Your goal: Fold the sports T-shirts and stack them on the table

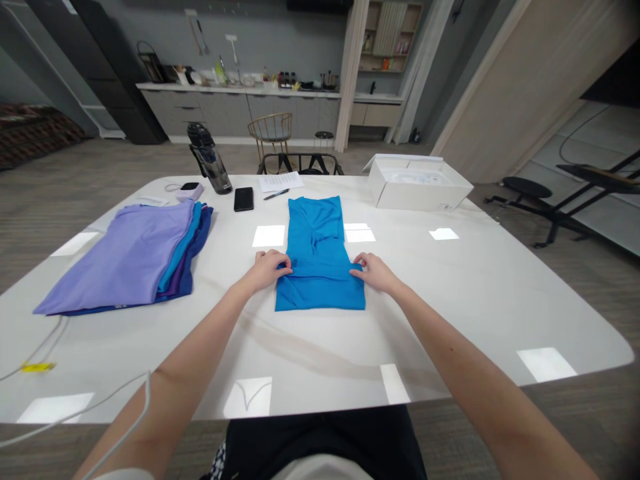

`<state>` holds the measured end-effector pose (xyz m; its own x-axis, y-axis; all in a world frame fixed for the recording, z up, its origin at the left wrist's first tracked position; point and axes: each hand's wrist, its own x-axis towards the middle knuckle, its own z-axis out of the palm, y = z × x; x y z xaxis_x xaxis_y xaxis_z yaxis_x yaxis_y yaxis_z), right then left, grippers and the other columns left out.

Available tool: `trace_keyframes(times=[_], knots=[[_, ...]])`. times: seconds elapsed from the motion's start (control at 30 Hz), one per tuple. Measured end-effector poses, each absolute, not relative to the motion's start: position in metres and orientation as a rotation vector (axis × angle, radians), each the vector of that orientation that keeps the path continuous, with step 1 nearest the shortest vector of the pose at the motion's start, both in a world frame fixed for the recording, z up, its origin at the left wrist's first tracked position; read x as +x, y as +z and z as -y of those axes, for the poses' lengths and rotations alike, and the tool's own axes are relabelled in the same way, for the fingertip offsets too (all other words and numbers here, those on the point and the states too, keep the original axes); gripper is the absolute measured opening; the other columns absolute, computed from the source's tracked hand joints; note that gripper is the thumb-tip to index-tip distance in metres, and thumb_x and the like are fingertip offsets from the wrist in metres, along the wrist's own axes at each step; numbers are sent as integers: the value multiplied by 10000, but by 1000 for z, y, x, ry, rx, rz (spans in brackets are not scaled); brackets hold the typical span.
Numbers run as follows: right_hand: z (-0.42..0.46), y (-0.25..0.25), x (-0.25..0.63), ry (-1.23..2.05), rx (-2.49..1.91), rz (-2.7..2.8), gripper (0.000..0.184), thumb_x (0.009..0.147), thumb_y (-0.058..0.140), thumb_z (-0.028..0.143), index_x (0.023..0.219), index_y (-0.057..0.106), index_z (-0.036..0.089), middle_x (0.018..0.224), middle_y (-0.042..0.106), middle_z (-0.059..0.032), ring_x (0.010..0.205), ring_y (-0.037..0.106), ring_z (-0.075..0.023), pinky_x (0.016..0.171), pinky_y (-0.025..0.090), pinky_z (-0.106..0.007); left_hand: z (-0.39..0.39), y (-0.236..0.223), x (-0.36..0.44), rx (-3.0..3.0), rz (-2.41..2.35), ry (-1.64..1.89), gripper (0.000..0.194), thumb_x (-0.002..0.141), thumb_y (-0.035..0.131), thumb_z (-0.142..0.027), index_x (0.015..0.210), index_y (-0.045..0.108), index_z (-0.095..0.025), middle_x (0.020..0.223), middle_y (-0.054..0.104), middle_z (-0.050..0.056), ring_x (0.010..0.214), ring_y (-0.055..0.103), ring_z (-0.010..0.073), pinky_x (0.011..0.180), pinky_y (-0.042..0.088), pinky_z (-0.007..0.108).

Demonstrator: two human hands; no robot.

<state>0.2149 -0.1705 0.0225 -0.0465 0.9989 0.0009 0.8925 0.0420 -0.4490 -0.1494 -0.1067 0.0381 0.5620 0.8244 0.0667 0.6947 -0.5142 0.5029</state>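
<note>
A bright blue garment (320, 290) lies on the white table in front of me, its sides turned in to make a long narrow strip. Near its lower end a fold runs across its width, and the far part shows wrinkles. My left hand (270, 268) pinches the left end of that fold between thumb and fingers. At the right end, my right hand (375, 272) does the same, thumb and fingers closed on the cloth edge. Both forearms reach in from the front edge of the table.
A stack of garments, lilac (130, 253) on top, lies to the left. Behind stand a dark bottle (213, 160), a phone (244, 199), a pen (277, 194) and a printed sheet (281, 181). An opened white box (415, 193) is back right. A white cable (115, 393) crosses my left arm.
</note>
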Motion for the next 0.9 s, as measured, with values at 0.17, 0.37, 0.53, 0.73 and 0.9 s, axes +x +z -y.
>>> trace_keyframes(times=[0.17, 0.37, 0.53, 0.73, 0.9], knots=[[163, 21, 218, 582, -1843, 2074, 159, 854, 710, 376, 856, 718, 217, 925, 628, -41, 855, 605, -195, 795, 463, -295, 105, 41, -148, 2450, -1161, 384, 160, 871, 666, -420, 925, 725, -283, 944, 703, 28, 1031, 566, 258, 955, 279, 422], [167, 32, 216, 508, -1584, 2136, 82, 840, 676, 285, 824, 680, 204, 972, 642, -57, 937, 591, -216, 891, 461, -332, 108, 45, -144, 2410, -1138, 426, 184, 913, 605, -409, 863, 704, -262, 983, 723, 24, 1051, 569, 252, 993, 283, 425], [172, 37, 214, 578, -1584, 2075, 179, 825, 641, 211, 997, 688, 217, 947, 686, -26, 853, 596, -196, 820, 468, -318, 107, 39, -143, 2391, -1115, 361, 186, 899, 619, -407, 984, 724, -280, 951, 707, 28, 1021, 570, 250, 987, 293, 419], [172, 34, 214, 616, -1569, 2135, 215, 890, 652, 295, 1085, 713, 226, 1005, 673, -58, 942, 634, -230, 889, 487, -352, 107, 38, -133, 2369, -1206, 258, 208, 878, 632, -433, 990, 709, -276, 873, 640, 17, 948, 556, 242, 950, 306, 420], [180, 43, 209, 643, -1530, 2150, 498, 916, 656, 369, 1400, 548, 329, 1192, 579, -70, 1051, 621, -246, 897, 520, -359, 109, 44, -126, 2385, -1255, 264, 168, 870, 634, -401, 858, 663, -235, 950, 658, 33, 1000, 536, 252, 971, 296, 438]])
